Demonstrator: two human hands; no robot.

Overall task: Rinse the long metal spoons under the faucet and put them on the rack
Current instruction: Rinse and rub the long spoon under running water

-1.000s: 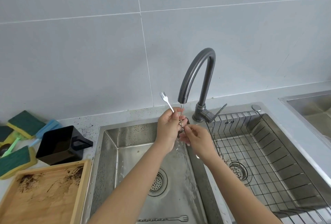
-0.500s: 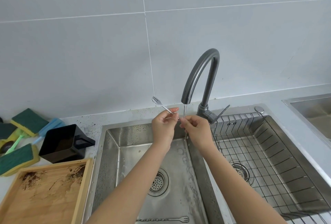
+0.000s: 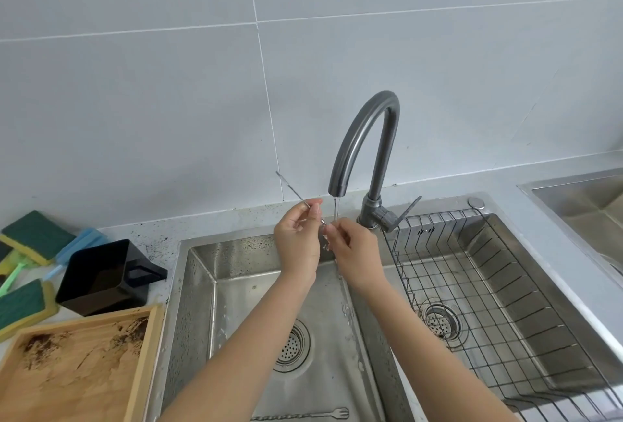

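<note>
Spoon (image 3: 292, 189) tilted flatter; both hands pinch it.

Left hand (image 3: 296, 239) and right hand (image 3: 354, 253) raised together, fingertips pinched, forearms converging.

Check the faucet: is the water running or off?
Running. A thin stream falls from the faucet spout onto the utensil held by the left hand and right hand.

Black jug (image 3: 104, 275), stained wooden tray (image 3: 72, 372), green sponges (image 3: 35, 234), tiled wall (image 3: 168, 101)
</note>
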